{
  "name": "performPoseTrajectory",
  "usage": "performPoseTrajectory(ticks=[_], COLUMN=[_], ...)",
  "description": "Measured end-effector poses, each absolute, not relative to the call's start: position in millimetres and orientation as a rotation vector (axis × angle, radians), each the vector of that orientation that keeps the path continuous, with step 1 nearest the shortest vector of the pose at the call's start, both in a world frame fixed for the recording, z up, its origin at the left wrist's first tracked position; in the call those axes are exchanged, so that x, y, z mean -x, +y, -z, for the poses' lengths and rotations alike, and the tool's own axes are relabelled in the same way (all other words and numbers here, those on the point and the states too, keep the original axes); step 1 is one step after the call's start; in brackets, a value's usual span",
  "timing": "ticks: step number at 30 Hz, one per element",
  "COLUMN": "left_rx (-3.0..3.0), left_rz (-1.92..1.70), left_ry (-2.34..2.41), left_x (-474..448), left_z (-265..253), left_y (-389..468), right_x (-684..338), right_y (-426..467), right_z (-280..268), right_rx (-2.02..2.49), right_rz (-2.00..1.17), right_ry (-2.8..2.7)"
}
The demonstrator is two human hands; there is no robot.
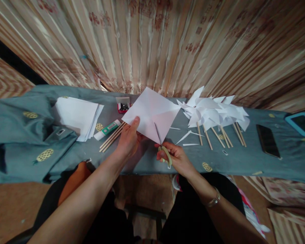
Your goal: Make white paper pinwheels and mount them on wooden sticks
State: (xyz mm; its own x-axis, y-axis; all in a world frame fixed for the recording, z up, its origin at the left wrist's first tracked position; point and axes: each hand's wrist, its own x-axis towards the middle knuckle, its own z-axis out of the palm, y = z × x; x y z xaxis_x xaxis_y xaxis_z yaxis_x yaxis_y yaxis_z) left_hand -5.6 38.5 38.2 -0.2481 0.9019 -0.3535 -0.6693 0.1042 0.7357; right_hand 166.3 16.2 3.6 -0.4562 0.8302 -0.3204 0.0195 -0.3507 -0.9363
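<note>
A square sheet of white paper (149, 108) is held up like a diamond above the cloth. My left hand (129, 139) pinches its lower left edge, thumb on top and fingers underneath. In my right hand (176, 156) is a pair of scissors (165, 154) with pale yellow-green handles. One blade lies over the paper at its near corner, pointing toward the middle; the other blade is hidden, apparently beneath the sheet. Thin paper offcuts (184, 137) lie on the cloth to the right of the sheet.
White paper pinwheels (213, 110) on wooden sticks lie to the right, beside a dark phone (268, 140) and a blue-framed device (301, 123). To the left are stacked paper (77, 115), a glue tube (108, 129), loose sticks (113, 137) and a small red box (123, 105). Curtains (152, 44) hang behind.
</note>
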Motion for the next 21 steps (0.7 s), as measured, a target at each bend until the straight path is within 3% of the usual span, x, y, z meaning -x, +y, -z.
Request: performPoseTrajectory(ticks=[21], left_rx=[-0.355], left_rz=[-1.481], left_ry=[0.992], left_x=[5.9], left_z=[-30.2], left_y=[37.1], right_x=[-164.3], right_y=[16.7], right_z=[-3.3], right_rx=[1.152], right_rz=[-1.832], right_ry=[-1.275])
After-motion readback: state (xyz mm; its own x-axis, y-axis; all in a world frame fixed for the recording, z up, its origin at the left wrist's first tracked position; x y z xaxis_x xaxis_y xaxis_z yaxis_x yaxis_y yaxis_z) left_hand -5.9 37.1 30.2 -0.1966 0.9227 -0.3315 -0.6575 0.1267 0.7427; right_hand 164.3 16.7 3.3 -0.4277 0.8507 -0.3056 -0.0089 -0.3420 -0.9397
